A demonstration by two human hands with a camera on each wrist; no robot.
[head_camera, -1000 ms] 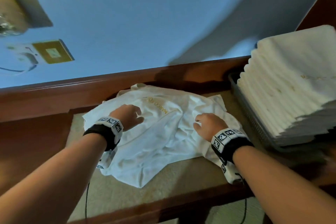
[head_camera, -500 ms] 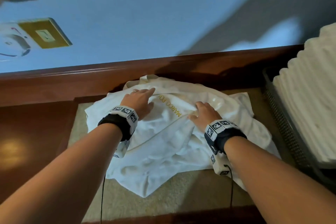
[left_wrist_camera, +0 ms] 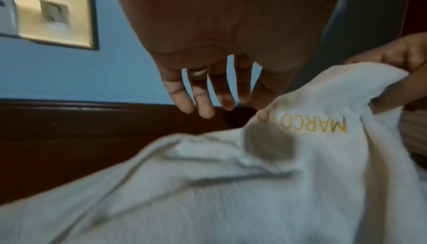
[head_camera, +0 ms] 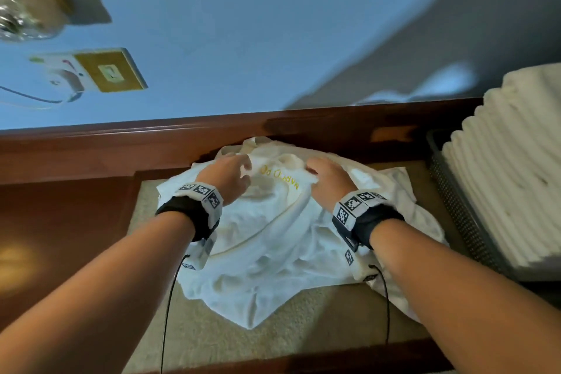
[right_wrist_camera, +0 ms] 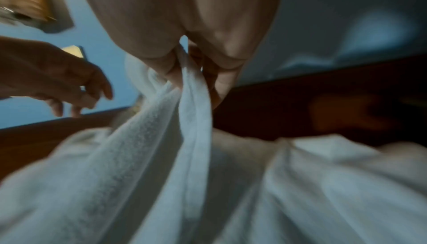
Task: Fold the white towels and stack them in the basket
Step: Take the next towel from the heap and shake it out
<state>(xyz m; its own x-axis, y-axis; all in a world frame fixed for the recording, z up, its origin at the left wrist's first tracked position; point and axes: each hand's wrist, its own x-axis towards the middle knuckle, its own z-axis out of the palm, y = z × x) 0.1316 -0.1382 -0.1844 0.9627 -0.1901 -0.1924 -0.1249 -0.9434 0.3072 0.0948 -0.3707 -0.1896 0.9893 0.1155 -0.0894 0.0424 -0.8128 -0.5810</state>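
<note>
A crumpled white towel [head_camera: 273, 237] with gold lettering lies on the beige surface [head_camera: 236, 346] in the middle of the head view. My left hand [head_camera: 233, 176] hovers at its far left part with fingers [left_wrist_camera: 205, 109] hanging straight, holding nothing. My right hand [head_camera: 321, 174] pinches a raised fold of the towel [right_wrist_camera: 194, 105] at the far edge, between thumb and fingers [right_wrist_camera: 217, 87]. At the right, a dark mesh basket [head_camera: 461, 215] holds a tall stack of folded white towels [head_camera: 510, 176].
A dark wooden ledge [head_camera: 136, 146] runs along the blue wall behind the towel. A brass switch plate [head_camera: 109, 71] with a plug and cable sits on the wall at upper left. Wrist-camera cables hang below both forearms.
Both hands have moved forward to the towel's far edge. The right hand has gone from lying on the cloth to pinching a fold and lifting it. The left hand's fingers have lifted off the towel.
</note>
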